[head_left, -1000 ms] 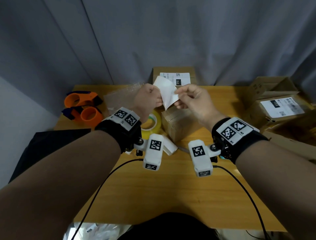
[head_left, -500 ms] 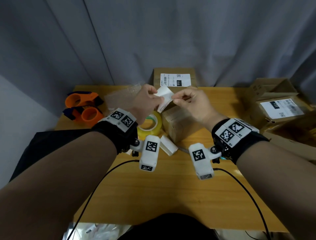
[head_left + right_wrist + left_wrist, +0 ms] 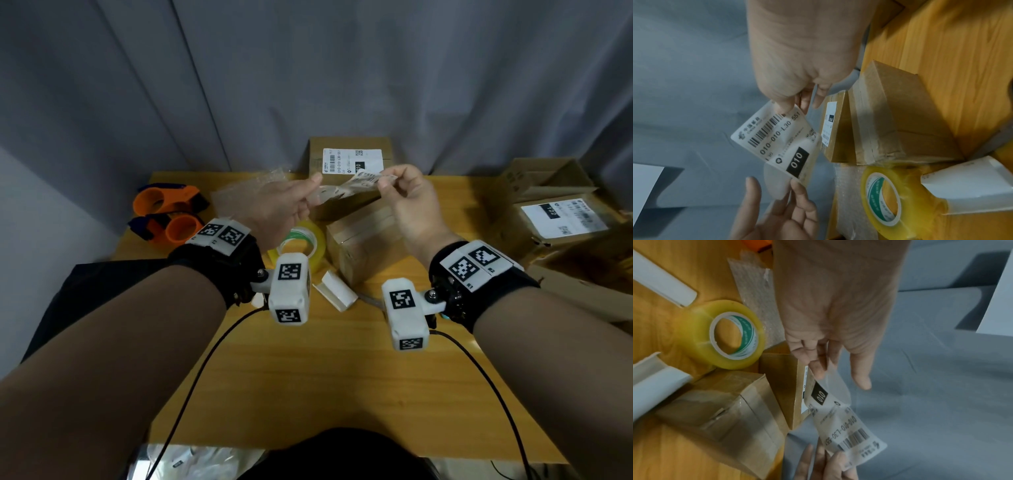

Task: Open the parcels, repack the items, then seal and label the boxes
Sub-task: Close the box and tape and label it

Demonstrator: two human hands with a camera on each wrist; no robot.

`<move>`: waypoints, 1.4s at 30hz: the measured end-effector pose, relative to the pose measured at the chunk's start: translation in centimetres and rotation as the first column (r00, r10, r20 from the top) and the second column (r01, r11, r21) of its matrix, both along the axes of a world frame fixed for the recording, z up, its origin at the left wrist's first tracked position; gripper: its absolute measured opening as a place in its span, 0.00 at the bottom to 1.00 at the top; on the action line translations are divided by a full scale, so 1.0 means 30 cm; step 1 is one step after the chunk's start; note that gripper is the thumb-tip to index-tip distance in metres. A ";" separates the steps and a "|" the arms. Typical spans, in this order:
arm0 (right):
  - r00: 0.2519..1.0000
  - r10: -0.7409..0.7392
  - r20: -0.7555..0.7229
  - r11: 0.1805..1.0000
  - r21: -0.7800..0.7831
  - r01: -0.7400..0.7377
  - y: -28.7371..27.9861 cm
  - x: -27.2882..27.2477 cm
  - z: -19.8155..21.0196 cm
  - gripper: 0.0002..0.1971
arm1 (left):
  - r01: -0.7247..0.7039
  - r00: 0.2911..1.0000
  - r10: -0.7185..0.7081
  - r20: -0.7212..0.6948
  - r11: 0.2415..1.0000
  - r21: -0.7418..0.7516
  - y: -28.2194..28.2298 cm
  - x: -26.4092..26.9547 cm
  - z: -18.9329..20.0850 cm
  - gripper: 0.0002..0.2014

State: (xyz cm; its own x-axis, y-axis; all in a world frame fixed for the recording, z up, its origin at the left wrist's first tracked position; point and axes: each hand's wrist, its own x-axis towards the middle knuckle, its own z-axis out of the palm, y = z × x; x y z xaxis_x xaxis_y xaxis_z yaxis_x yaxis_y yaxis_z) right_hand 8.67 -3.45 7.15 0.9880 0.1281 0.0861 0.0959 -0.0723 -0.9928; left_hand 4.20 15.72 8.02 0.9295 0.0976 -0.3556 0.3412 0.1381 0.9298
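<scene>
A: Grip?
B: Right hand (image 3: 412, 202) pinches the label (image 3: 777, 139) at its barcode end, thumb and forefinger closed on it, other fingers curled. Left hand (image 3: 277, 209) holds the backing (image 3: 777, 183) where it peels from the "010" end, thumb out straight; whether those fingertips fully pinch it, I cannot tell.
A: Where is the label?
B: In the air, upper centre of the head view, stretched between both hands, above the sealed box (image 3: 363, 246).
A: Behind it?
B: Labelled box (image 3: 349, 150) at the table's far edge, top centre, touching the sealed one in the wrist views.
A: Around?
B: Tape roll (image 3: 303, 241) just left of the sealed box, bubble wrap (image 3: 246, 192) further up-left, two orange dispensers (image 3: 168, 216) at left edge. Folded white paper (image 3: 334, 291) below the roll. Right side: open box (image 3: 544, 178) and a box with a "T22" label (image 3: 561, 219). All on the wooden table (image 3: 325, 377).
</scene>
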 end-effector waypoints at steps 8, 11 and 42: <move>0.980 -0.168 -0.108 0.980 0.088 0.178 -0.018 0.006 -0.023 0.11 | -0.275 0.961 0.266 0.072 0.897 0.346 0.039 0.008 -0.049 0.06; 0.938 -0.342 -0.062 0.937 0.055 0.345 -0.039 0.004 -0.035 0.11 | -0.258 0.966 0.212 0.147 0.762 0.594 0.056 -0.009 -0.065 0.05; 0.927 0.029 -0.374 0.995 0.101 0.009 -0.019 -0.096 -0.110 0.14 | 0.317 0.944 -0.253 -0.210 0.527 0.789 0.007 -0.105 -0.245 0.09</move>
